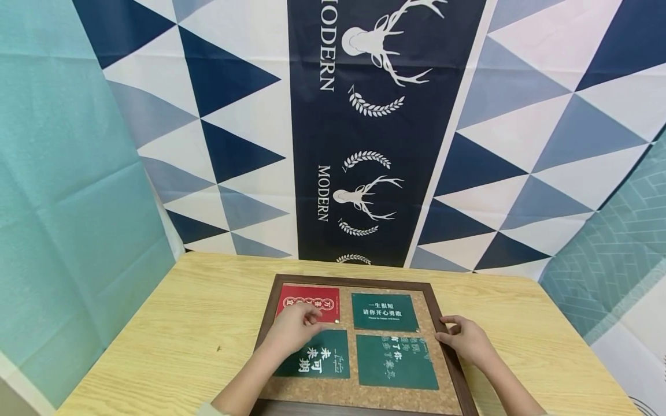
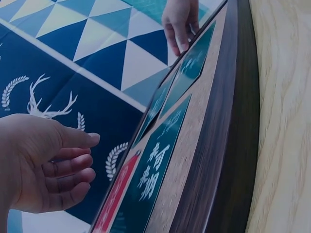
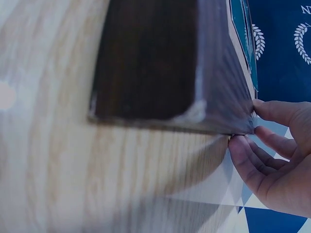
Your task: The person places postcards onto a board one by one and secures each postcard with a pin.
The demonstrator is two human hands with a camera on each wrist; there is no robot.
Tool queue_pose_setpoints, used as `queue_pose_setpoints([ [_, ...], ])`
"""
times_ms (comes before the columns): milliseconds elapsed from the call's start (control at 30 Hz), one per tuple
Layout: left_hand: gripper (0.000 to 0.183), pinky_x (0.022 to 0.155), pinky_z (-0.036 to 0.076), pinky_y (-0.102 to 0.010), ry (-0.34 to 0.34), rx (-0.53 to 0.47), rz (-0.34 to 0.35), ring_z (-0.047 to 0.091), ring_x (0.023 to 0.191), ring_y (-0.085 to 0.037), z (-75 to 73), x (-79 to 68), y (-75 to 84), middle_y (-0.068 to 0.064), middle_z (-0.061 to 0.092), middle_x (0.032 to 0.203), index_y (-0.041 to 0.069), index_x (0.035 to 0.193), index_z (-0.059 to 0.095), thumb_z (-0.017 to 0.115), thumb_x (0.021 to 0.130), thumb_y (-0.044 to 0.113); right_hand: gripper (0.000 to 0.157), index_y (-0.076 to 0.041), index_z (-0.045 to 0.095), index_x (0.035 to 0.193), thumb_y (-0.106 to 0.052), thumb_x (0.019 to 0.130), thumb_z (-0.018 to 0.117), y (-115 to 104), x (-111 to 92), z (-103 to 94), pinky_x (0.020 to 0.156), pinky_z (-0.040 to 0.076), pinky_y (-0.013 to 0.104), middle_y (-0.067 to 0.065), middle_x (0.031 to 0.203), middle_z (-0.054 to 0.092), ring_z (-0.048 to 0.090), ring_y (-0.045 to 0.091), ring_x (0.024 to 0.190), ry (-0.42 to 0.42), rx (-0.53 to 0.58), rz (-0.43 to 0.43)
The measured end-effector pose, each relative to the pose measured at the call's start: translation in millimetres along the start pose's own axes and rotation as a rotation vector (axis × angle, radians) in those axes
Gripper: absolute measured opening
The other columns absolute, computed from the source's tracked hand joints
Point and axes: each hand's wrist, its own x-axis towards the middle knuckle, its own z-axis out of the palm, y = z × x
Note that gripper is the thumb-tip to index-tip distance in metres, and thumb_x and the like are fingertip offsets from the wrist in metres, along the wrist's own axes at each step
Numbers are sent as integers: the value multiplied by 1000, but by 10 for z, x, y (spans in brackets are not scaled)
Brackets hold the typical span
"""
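Observation:
A wood-framed corkboard lies on the table, holding a red card at upper left and three green cards with white writing: upper right, lower left and lower right. Over the left-hand cards hovers my left hand, partly covering them. The left wrist view shows that hand with loosely bent fingers and nothing visible in them. My right hand grips the frame's right edge; in the right wrist view its thumb and fingers pinch the dark wooden border.
Small pale pins sit at the corners of the red card and the upper right green card. The light wood table extends on both sides of the board. Behind it hangs a patterned cloth with triangles and deer heads.

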Motion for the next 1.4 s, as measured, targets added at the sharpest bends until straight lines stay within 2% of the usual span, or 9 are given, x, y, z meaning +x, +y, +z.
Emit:
queue_pose_setpoints([
  [233, 24, 63, 46, -20, -51, -18, 63, 52, 72, -8, -119, -24, -173, 5, 62, 80, 8, 99, 70, 73, 81, 24, 54, 7, 50, 127, -23, 85, 67, 4, -2, -8, 63, 49, 35, 20, 99, 61, 60, 24, 82, -4, 4, -3],
  [333, 25, 63, 46, -20, -65, -36, 59, 52, 73, -9, -178, -46, -249, 5, 62, 82, 8, 99, 70, 73, 80, 25, 54, 7, 50, 127, -23, 85, 67, 6, -2, -8, 62, 49, 35, 20, 99, 61, 60, 23, 82, -6, 6, -1],
  [500, 26, 63, 47, -21, -61, -83, 18, 52, 76, -12, -305, -106, -367, 2, 61, 84, 7, 100, 69, 73, 80, 23, 54, 6, 51, 127, -24, 85, 67, 5, 5, -4, 61, 47, 33, 20, 99, 61, 59, 23, 82, -7, 10, 1],
  [767, 21, 64, 46, -23, 6, -109, -77, 53, 80, -14, -523, -208, -523, -5, 63, 94, 7, 100, 69, 73, 80, 16, 55, 6, 50, 128, -25, 85, 68, 10, 16, -3, 61, 46, 33, 20, 100, 61, 59, 23, 82, -10, 10, 6],
  [967, 25, 68, 48, -24, 19, -116, -133, 56, 86, -14, -639, -285, -635, -2, 64, 97, 9, 101, 69, 74, 80, 22, 55, 6, 50, 128, -25, 85, 67, 1, 8, -2, 61, 47, 33, 20, 100, 61, 59, 23, 82, -10, 10, 10],
  [1133, 26, 72, 48, -27, 23, -98, -147, 56, 87, -13, -721, -354, -771, -2, 65, 101, 9, 102, 68, 73, 80, 20, 55, 6, 50, 128, -24, 85, 67, 0, 3, -3, 61, 48, 34, 21, 99, 61, 60, 23, 82, -12, 10, 6],
  [1400, 32, 74, 49, -31, 13, -20, -181, 57, 95, -21, -907, -463, -1010, -5, 63, 107, 6, 107, 66, 72, 81, 25, 54, 6, 50, 127, -23, 85, 67, 16, 9, 9, 60, 46, 33, 18, 97, 61, 59, 20, 79, -5, 13, 2],
])
